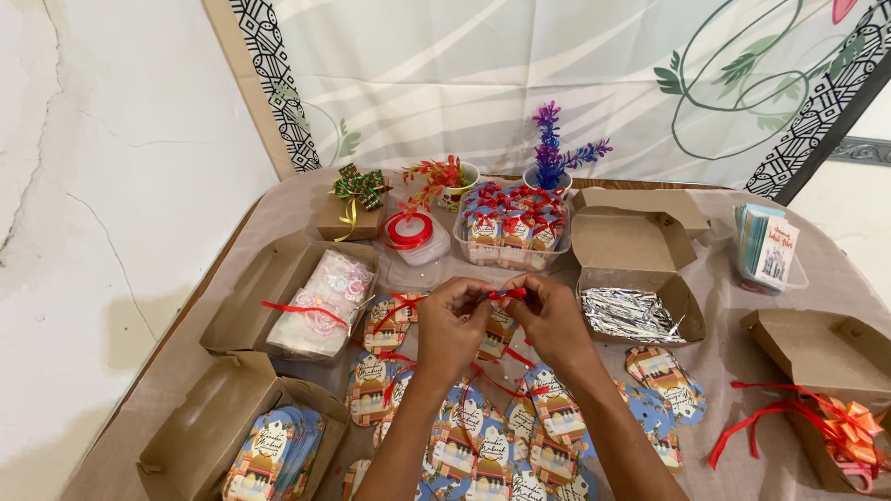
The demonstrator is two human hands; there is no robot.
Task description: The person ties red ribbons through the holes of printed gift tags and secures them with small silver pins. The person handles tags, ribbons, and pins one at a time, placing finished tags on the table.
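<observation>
Two hands, left hand [452,320] and right hand [549,315], fingertips pinching one short red ribbon [508,293] between them, above the scattered gift tags [483,445]; ribbon lying level, long axis left to right; five open brown boxes [636,243] around; one ribbon spool [408,230] behind.

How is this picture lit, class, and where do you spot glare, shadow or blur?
Head view: soft, even light, no hard shadows; a faint shadow lies under the hands, left hand and right hand, which pinch a red ribbon; the silver foil strips in the open box glint brightly; the tags at the bottom edge look slightly soft; the table's edges bow a little.
</observation>
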